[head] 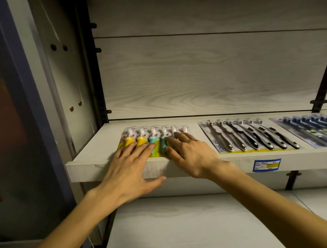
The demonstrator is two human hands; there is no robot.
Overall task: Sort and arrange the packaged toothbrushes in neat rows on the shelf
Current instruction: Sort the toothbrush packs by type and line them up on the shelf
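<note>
Head view. The colourful toothbrush pack (152,139), a card of yellow and teal brushes, lies flat at the left end of the shelf (106,168), its near edge at the shelf's front lip. I judge it light, thin and fairly stiff, its blister front probably smooth and apt to slide on the pale board; it is best moved by pressing down flat and pushing, or by pinching an edge of the card. My left hand (131,167) rests on the pack's near left part, fingers spread and straight, thumb hanging below the shelf's front edge. My right hand (188,151) lies on the pack's right part, fingers extended towards the back, holding nothing. Both forearms reach up from below. To the right, apart from it, lie the grey toothbrush pack (248,136) and, further on, the blue toothbrush pack (319,129), both flat and slightly skewed.
</note>
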